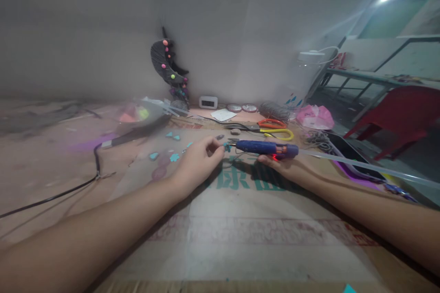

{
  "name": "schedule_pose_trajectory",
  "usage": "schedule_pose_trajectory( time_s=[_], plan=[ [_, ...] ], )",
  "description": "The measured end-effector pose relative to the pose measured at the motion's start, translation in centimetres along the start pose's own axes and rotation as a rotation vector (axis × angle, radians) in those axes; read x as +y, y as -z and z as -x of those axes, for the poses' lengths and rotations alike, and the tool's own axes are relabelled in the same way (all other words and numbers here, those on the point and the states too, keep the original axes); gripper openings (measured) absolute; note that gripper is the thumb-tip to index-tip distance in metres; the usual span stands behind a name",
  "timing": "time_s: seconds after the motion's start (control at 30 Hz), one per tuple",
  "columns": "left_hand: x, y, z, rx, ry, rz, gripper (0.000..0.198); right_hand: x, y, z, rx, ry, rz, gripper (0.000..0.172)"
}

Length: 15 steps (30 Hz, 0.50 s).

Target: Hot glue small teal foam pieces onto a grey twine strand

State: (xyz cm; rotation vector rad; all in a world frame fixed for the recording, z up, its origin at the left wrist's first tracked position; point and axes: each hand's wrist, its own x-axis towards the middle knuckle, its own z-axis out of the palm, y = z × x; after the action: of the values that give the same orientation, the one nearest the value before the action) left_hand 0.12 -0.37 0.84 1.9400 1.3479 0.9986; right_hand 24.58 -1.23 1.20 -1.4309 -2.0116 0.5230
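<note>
My right hand is wrapped round a blue glue gun, which shows a red light. A long clear glue stick sticks out of its back end. The nozzle points left, toward my left hand. Thumb and fingers of that hand are pinched on a small teal piece right at the nozzle; its exact shape is partly hidden. More teal cutouts lie left of my left hand, among them a flower-shaped piece and a rounded piece.
Orange-handled scissors and a yellow-handled pair lie beyond the glue gun. A small white digital clock, grey yarn and a decorated dark crescent are at the wall. A phone lies right; a black cable runs left.
</note>
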Motion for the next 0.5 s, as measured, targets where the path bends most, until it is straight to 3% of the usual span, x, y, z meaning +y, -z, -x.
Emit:
schedule_pose_trajectory(
  time_s=[0.33, 0.5],
  plan=[
    [0.01, -0.06, -0.06, -0.003, -0.019, -0.027, 0.016, 0.15, 0.03, -0.03, -0.028, 0.052, -0.063, 0.043],
    [0.07, -0.03, -0.02, -0.004, -0.013, -0.034, 0.016, 0.43, -0.18, -0.12, -0.005, -0.003, -0.013, 0.042]
  ],
)
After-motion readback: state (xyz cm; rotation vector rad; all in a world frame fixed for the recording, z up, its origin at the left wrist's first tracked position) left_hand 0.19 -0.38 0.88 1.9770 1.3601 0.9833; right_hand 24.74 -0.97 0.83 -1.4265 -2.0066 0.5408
